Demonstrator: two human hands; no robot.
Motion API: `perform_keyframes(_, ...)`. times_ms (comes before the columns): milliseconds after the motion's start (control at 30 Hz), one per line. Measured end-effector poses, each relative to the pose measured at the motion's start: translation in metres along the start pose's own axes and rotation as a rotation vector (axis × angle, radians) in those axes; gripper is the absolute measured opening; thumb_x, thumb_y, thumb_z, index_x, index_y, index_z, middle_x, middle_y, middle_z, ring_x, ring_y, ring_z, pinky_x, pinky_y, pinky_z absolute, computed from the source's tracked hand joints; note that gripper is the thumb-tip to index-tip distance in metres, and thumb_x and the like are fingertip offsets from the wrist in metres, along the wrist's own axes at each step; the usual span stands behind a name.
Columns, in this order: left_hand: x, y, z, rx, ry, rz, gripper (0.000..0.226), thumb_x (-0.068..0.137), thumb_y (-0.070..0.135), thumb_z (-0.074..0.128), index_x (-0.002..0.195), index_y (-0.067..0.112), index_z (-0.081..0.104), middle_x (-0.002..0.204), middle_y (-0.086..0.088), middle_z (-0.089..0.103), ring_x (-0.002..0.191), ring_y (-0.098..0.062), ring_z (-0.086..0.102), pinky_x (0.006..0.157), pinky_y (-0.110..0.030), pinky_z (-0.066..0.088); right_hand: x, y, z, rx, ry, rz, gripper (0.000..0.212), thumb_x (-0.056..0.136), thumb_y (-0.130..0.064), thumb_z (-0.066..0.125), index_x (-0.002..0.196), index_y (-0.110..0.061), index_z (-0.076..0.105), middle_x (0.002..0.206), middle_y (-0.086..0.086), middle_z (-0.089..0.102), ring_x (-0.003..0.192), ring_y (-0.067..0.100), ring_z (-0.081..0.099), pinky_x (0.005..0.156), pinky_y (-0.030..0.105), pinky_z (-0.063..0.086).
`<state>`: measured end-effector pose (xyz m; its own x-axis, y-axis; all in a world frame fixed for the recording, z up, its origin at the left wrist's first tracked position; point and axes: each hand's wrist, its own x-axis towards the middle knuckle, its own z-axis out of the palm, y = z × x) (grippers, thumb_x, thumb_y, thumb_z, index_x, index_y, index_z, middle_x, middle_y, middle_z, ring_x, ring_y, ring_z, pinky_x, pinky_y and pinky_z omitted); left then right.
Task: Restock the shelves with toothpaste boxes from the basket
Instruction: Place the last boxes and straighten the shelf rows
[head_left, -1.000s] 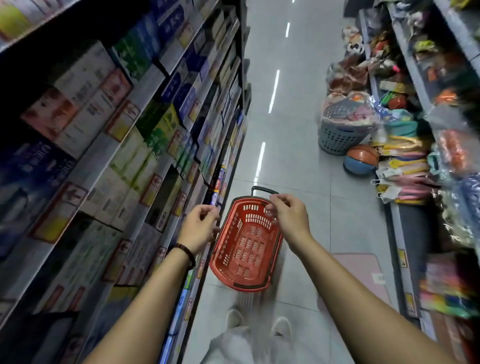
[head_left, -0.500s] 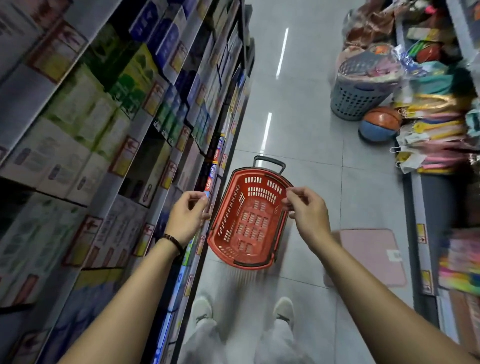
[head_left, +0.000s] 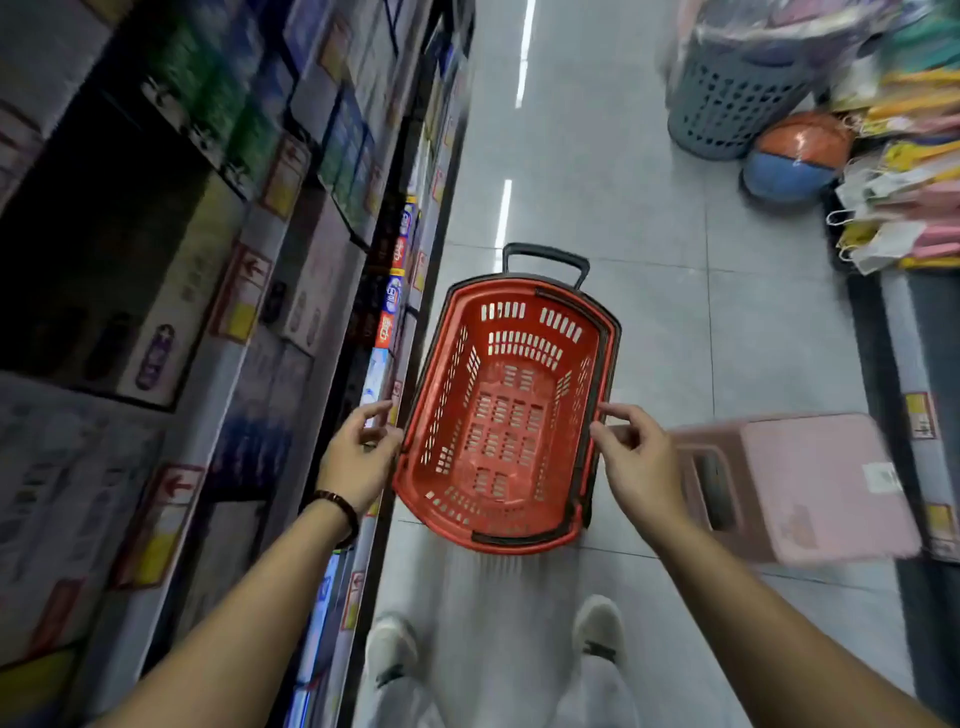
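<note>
A red plastic basket (head_left: 524, 343) with black handles stands on the floor tiles beside the left shelving, and I see nothing inside it. My left hand (head_left: 358, 457) hovers by its left rim with fingers loosely curled and holds nothing. My right hand (head_left: 639, 457) hovers by the right rim, just as loosely curled and empty. The shelves (head_left: 249, 291) on the left are packed with blurred boxes. Small toothpaste boxes (head_left: 395, 291) show at the shelf edge just left of the basket.
A pink stool (head_left: 810, 483) stands right of the basket. Further back sit a grey laundry basket (head_left: 727, 104) and an orange-and-blue ball (head_left: 795, 156). Bags (head_left: 909, 208) fill the right shelf. My shoes (head_left: 389, 644) are near the bottom edge.
The view has tilted down towards the basket. My hands have spread apart from above the basket to either side of its rim. The pink stool now shows as a stool.
</note>
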<state>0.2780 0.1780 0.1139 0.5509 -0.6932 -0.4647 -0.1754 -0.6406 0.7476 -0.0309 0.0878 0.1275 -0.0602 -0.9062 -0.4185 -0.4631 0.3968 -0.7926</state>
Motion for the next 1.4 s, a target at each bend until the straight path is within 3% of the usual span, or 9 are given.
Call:
perform_keyframes(100, 0.033, -0.040, 0.028, 0.068, -0.040, -0.030, 0.049, 0.095, 0.011, 0.065, 0.136, 0.038, 0.063, 0.120, 0.004, 0.067, 0.105, -0.022, 0.069, 0.092, -0.036, 0.056, 0.025, 0.051, 0.024, -0.093, 0.021, 0.010, 0.036, 0.092, -0.042, 0.076, 0.127, -0.041, 0.070, 0.099, -0.008, 0.075, 0.094, 0.014, 0.072, 0.090, 0.047, 0.062)
perform_keyframes(233, 0.070, -0.085, 0.054, 0.154, -0.105, -0.040, 0.062, 0.096, 0.011, 0.066, 0.154, 0.023, 0.048, 0.151, 0.000, 0.055, 0.142, -0.019, 0.051, 0.118, -0.030, 0.037, 0.046, 0.105, 0.054, -0.290, 0.066, 0.069, 0.073, 0.087, -0.051, 0.076, 0.154, -0.043, 0.049, 0.126, 0.005, 0.065, 0.115, 0.019, 0.063, 0.108, 0.046, 0.054)
perform_keyframes(333, 0.083, -0.104, 0.073, 0.162, -0.104, -0.115, 0.067, 0.097, 0.020, 0.069, 0.158, 0.015, 0.041, 0.153, -0.008, 0.053, 0.140, -0.026, 0.052, 0.111, -0.026, 0.036, 0.053, 0.131, 0.069, -0.287, 0.036, 0.139, 0.094, 0.089, -0.044, 0.076, 0.162, -0.058, 0.018, 0.122, 0.007, 0.058, 0.105, 0.027, 0.065, 0.103, 0.049, 0.057)
perform_keyframes(400, 0.086, -0.118, 0.086, 0.159, -0.125, -0.124, 0.080, 0.089, 0.028, 0.072, 0.160, 0.019, 0.036, 0.154, -0.010, 0.053, 0.138, -0.029, 0.054, 0.117, -0.035, 0.039, 0.052, 0.143, 0.079, -0.309, 0.008, 0.168, 0.102, 0.091, -0.036, 0.075, 0.163, -0.057, 0.007, 0.128, 0.008, 0.061, 0.112, 0.032, 0.066, 0.105, 0.052, 0.056)
perform_keyframes(567, 0.070, -0.149, 0.104, 0.243, -0.128, -0.173, 0.083, 0.085, 0.029, 0.053, 0.161, 0.034, 0.021, 0.157, -0.011, 0.046, 0.134, -0.037, 0.054, 0.112, -0.054, 0.046, 0.044, 0.154, 0.083, -0.403, -0.003, 0.167, 0.097, 0.097, -0.032, 0.070, 0.168, -0.043, 0.005, 0.139, 0.011, 0.066, 0.127, 0.036, 0.064, 0.110, 0.048, 0.049)
perform_keyframes(900, -0.002, -0.201, 0.095, 0.222, -0.059, -0.162, 0.081, 0.093, -0.011, 0.047, 0.163, 0.026, 0.030, 0.137, -0.005, 0.062, 0.111, -0.020, 0.064, 0.101, -0.029, 0.048, -0.019, 0.178, 0.066, -0.474, -0.036, 0.178, 0.097, 0.100, -0.023, 0.067, 0.165, -0.051, 0.001, 0.137, 0.006, 0.070, 0.119, 0.031, 0.068, 0.103, 0.045, 0.054)
perform_keyframes(1067, -0.033, -0.225, 0.083, 0.246, -0.056, -0.162, 0.069, 0.097, -0.003, 0.052, 0.159, 0.025, 0.040, 0.136, -0.010, 0.066, 0.116, -0.026, 0.065, 0.100, -0.031, 0.048, -0.063, 0.188, 0.062, -0.501, -0.070, 0.203, 0.095, 0.104, -0.017, 0.065, 0.167, -0.046, -0.001, 0.135, 0.006, 0.070, 0.115, 0.028, 0.068, 0.101, 0.040, 0.053)
perform_keyframes(1267, -0.076, -0.241, 0.072, 0.261, -0.087, -0.176, 0.067, 0.099, -0.006, 0.050, 0.159, 0.020, 0.040, 0.137, -0.007, 0.066, 0.102, -0.011, 0.056, 0.094, -0.021, 0.042, -0.103, 0.214, 0.056, -0.509, -0.094, 0.229, 0.092, 0.106, -0.022, 0.058, 0.164, -0.052, -0.007, 0.135, 0.007, 0.069, 0.097, 0.021, 0.063, 0.097, 0.042, 0.056)
perform_keyframes(1400, -0.101, -0.264, 0.064, 0.340, -0.099, -0.101, 0.069, 0.098, -0.001, 0.054, 0.160, 0.025, 0.039, 0.134, -0.003, 0.067, 0.108, -0.022, 0.066, 0.089, -0.021, 0.042, -0.128, 0.238, 0.054, -0.519, -0.101, 0.229, 0.095, 0.106, -0.024, 0.057, 0.161, -0.057, -0.013, 0.124, 0.004, 0.070, 0.089, 0.019, 0.065, 0.088, 0.043, 0.061)
